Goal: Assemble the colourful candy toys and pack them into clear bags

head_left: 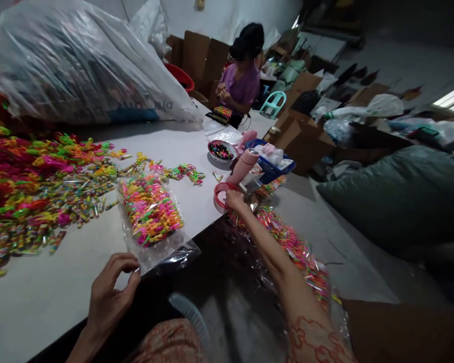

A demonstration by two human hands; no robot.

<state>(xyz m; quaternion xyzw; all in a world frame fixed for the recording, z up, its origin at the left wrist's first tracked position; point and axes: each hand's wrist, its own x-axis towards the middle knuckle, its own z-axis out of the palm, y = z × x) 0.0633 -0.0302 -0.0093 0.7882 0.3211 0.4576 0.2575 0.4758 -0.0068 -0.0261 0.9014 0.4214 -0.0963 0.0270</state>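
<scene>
A clear plastic bag (136,252) lies on the table's front edge, packed with small bright pieces (151,212) in pink, yellow, orange and green. At the bag's near left corner, my left hand (113,290) has thumb and forefinger brought together on the plastic. My right hand (235,199) reaches far forward to a small round red basket (218,196), with its fingers curled at the basket's rim. Whatever lies between those fingers is hidden. Right behind the basket leans a pink bottle (244,166).
Loose colourful pieces (41,171) heap on the left under a big white sack (83,65). A bowl (222,150) and a blue basket (270,161) stand at the back. Filled bags (287,237) lie below my right arm. A person in purple (242,88) works beyond.
</scene>
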